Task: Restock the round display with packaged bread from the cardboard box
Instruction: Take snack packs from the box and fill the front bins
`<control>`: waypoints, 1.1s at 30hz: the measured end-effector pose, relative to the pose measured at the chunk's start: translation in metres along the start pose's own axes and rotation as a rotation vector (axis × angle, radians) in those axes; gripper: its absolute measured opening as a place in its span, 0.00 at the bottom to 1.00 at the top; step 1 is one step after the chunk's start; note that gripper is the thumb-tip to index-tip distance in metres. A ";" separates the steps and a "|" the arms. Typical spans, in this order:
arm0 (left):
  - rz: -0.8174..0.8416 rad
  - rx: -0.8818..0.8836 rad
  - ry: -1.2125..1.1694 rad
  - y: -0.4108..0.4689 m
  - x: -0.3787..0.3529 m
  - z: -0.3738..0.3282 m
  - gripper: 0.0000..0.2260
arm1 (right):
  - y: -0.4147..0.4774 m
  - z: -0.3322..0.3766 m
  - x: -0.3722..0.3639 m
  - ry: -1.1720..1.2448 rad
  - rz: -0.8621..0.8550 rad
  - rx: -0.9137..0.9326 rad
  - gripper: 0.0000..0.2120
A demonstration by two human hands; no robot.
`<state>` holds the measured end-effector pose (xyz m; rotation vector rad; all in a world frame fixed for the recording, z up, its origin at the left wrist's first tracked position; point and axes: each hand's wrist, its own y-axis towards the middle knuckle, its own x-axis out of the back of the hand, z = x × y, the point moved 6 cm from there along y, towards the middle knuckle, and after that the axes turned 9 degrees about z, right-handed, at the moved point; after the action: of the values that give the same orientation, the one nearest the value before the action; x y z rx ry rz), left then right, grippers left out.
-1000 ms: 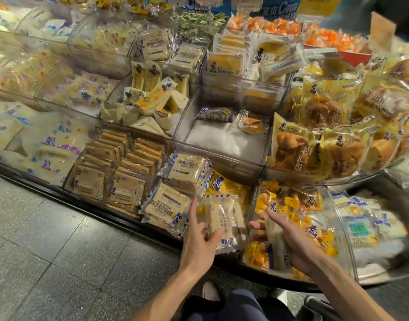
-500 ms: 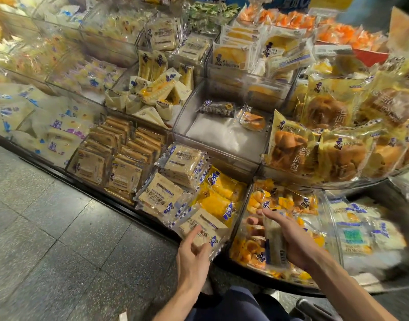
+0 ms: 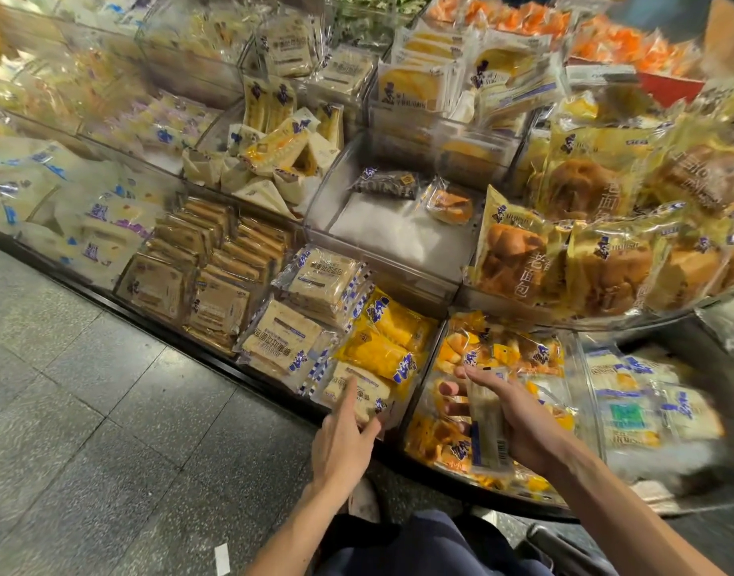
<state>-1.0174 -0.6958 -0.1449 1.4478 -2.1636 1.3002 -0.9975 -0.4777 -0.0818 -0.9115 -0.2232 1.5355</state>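
Note:
The round display [image 3: 149,324] is a tiered stand of clear bins full of packaged bread. In a bottom-tier bin lies a pale sliced-bread pack [image 3: 363,390] with blue print, next to yellow packs [image 3: 382,347]. My left hand [image 3: 342,440] reaches to it, thumb and forefinger spread straight and touching its near edge. My right hand [image 3: 527,421] grips a second pale bread pack [image 3: 488,430] edge-up, barcode toward me, over the neighbouring bin of orange-yellow packs [image 3: 448,434]. The cardboard box is out of view.
Above, a middle-tier bin [image 3: 398,239] holds only two small packs. Bags of round brown buns [image 3: 519,255] overhang the bins at right. Grey tiled floor [image 3: 87,409] runs along the display's black base. My shoe [image 3: 365,500] is below the hands.
My left hand lowered its bread pack into the bottom bin beside the yellow packs and loosened its hold. The right hand kept its pack, shifting little. The view moved closer to the display.

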 end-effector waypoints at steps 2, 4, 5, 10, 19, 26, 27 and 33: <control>-0.020 -0.046 0.310 0.002 0.007 -0.015 0.35 | -0.001 0.002 -0.002 -0.003 0.003 0.003 0.23; -0.056 -0.059 0.494 0.002 0.011 -0.024 0.38 | -0.002 0.002 -0.003 -0.004 -0.005 0.008 0.25; -0.078 -0.060 0.550 0.002 0.013 -0.024 0.39 | -0.002 0.002 -0.004 0.008 -0.007 0.013 0.25; -0.109 -0.121 0.685 -0.006 0.021 -0.008 0.27 | -0.001 0.003 -0.013 0.034 0.000 0.048 0.26; -0.058 -0.314 0.727 0.009 0.021 0.000 0.19 | 0.009 -0.002 -0.034 0.057 0.055 0.055 0.36; -0.008 -0.332 0.743 0.020 0.021 -0.005 0.23 | 0.009 -0.006 -0.049 0.224 0.078 0.055 0.17; 0.002 -0.342 0.756 0.019 0.021 -0.005 0.23 | 0.010 -0.008 -0.048 0.247 0.061 0.053 0.17; 0.041 -0.562 0.258 -0.010 0.031 -0.043 0.23 | 0.018 -0.013 -0.042 0.496 -0.026 0.107 0.18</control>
<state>-1.0360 -0.6830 -0.0954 0.9599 -2.1469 0.7409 -1.0066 -0.5242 -0.0843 -1.1646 0.2015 1.2388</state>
